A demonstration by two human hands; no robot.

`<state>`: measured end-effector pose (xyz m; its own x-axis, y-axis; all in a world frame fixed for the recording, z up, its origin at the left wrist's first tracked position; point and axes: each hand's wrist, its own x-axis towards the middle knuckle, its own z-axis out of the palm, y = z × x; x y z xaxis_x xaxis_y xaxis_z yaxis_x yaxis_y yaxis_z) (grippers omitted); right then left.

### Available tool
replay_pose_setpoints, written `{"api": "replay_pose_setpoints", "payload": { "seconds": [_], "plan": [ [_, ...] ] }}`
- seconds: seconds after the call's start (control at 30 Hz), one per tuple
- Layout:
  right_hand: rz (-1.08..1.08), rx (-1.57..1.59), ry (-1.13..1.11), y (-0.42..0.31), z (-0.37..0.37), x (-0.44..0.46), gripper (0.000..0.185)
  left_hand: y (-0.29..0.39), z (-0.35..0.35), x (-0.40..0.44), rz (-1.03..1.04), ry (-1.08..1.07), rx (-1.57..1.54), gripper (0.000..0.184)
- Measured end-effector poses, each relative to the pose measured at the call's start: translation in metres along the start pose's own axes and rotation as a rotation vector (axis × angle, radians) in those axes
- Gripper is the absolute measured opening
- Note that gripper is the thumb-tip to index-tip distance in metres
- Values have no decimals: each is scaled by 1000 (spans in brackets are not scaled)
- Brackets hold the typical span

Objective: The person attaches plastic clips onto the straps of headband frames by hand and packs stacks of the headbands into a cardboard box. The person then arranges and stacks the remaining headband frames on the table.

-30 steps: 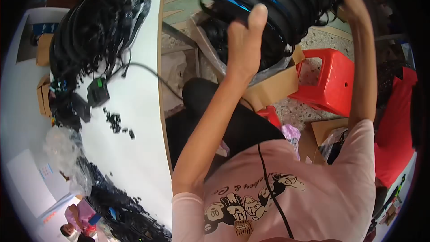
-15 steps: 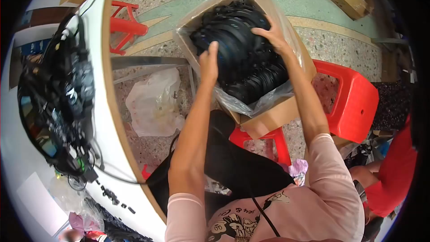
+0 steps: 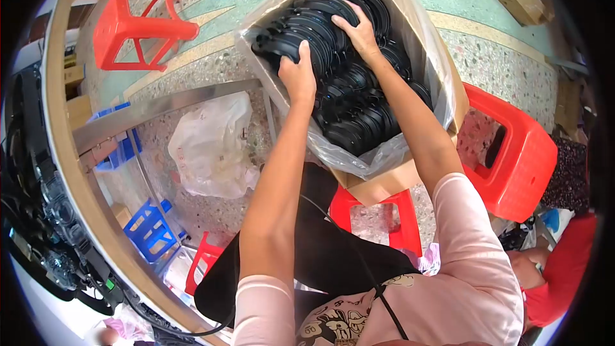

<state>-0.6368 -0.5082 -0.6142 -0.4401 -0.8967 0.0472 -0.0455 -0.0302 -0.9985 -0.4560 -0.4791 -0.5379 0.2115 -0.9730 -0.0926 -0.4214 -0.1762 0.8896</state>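
A cardboard box (image 3: 378, 193) lined with clear plastic (image 3: 426, 51) holds rows of black curved band-like pieces (image 3: 368, 122); their exact kind does not show. Both hands reach inside, one at each side of a row of these pieces (image 3: 314, 25) in the upper left part. My left hand (image 3: 298, 75) grips the near left side, thumb up and the other fingers mostly hidden. Farther up and right, my right hand (image 3: 360, 31) is wrapped over the same row, its thumb pointing left. Lower rows lie in the box beneath my right forearm.
Under the box stands a red stool (image 3: 407, 221); another red stool (image 3: 528, 160) is at the right, and a third red stool (image 3: 118, 32) at upper left. A table edge (image 3: 115, 230) with black items runs along the left. A person in a red sleeve (image 3: 570, 269) sits at right.
The view has turned, so the table sits farther left and more floor shows. Both hands and the row between them have shifted toward the box's upper left, and the lower rows are more exposed.
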Motion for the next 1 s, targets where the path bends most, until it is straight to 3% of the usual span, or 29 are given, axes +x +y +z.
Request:
{"api": "replay_pose_setpoints", "payload": {
  "seconds": [0.2,0.27,0.37,0.5,0.57,0.67,0.7,0.8,0.9,1.0],
  "plan": [
    [-23,-177,111,2,18,-2,66,-41,-10,47,-101,-198,189,73],
    [13,-160,87,-1,17,-5,63,-38,-7,42,-81,-156,225,75],
    [62,-277,136,-8,23,-13,56,-48,-1,41,-241,-95,433,76],
    [286,-363,100,-14,32,-11,53,-42,-2,34,-319,-39,329,72],
    [261,-396,129,-16,36,-10,54,-25,-10,28,-380,-40,191,67],
    [229,-483,145,-20,39,-5,51,-48,-7,18,-126,82,177,66],
    [209,-517,144,-18,40,-4,50,-32,-9,14,-153,68,164,66],
    [144,-607,175,-10,47,-12,45,12,-9,9,399,220,250,58],
    [105,-697,249,1,57,-3,44,15,-9,7,650,-148,515,61],
    [109,-786,168,-13,52,-8,44,-7,-5,-6,605,-317,860,66]
  ]
}}
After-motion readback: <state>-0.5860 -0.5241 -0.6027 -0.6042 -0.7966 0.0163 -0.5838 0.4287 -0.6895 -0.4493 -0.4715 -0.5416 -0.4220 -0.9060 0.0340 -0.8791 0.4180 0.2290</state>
